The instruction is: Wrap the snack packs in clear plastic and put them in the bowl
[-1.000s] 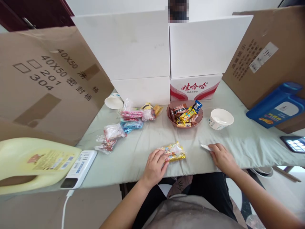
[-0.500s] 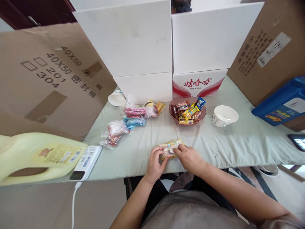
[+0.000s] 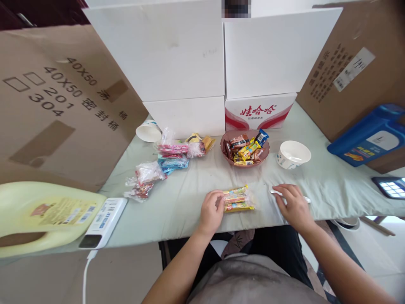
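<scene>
Here, step in hand: steadying a clear snack packet [image 3: 238, 199] on the grey cloth [image 3: 190, 202], near its front edge.
Left hand [image 3: 211, 211]: fingers curled onto the packet's left end, pinning it flat.
Right hand [image 3: 292, 204]: resting over a thin white tool [image 3: 276, 193], possibly a small cutter; grip unclear.
Nearby: pink bowl [image 3: 245, 148] of sweets, white paper bowl [image 3: 292, 154].
Doing it well: keep pinning fingers clear of the packet's right edge.
</scene>
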### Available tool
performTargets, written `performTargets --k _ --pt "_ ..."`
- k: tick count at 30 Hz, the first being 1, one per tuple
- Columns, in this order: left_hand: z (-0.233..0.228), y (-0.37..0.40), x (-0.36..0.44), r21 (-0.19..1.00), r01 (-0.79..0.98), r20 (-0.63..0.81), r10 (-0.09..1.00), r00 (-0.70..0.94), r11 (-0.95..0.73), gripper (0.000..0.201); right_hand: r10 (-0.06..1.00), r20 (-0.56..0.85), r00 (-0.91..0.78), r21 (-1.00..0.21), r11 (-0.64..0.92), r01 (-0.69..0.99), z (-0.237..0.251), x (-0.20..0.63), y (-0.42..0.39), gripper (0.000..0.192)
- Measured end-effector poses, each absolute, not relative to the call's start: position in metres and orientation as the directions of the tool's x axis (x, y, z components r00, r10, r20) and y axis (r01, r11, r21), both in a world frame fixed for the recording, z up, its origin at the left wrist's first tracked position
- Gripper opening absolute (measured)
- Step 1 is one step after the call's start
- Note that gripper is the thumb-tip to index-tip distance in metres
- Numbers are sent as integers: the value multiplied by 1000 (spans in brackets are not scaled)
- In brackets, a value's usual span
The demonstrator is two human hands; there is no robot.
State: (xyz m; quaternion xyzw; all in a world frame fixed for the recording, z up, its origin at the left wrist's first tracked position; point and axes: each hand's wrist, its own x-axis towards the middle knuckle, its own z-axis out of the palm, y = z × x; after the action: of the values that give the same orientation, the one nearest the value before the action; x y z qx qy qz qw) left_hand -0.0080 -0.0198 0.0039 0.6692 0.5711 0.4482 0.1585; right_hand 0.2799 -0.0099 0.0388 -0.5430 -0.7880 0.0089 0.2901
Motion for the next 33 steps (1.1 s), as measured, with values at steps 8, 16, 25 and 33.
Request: performTargets --k 8,16,25,33 --pt "17 -14 -31 812 570 441 771 -460 -124 26 466 343 -815 -409 856 317 56 189 -38 25" --pt "24 -41 -8 363 761 475 809 345 -537 31 841 75 -536 -169 540 824 37 198 20 37" --pt "23 -36 -21 198 918 508 837 203 -343 18 823 78 -562 -192 566 802 52 217 14 24" --pt "70 -86 -32 299 773 134 827 547 -559 11 486 -235 -842 -452 712 538 94 231 -27 12"
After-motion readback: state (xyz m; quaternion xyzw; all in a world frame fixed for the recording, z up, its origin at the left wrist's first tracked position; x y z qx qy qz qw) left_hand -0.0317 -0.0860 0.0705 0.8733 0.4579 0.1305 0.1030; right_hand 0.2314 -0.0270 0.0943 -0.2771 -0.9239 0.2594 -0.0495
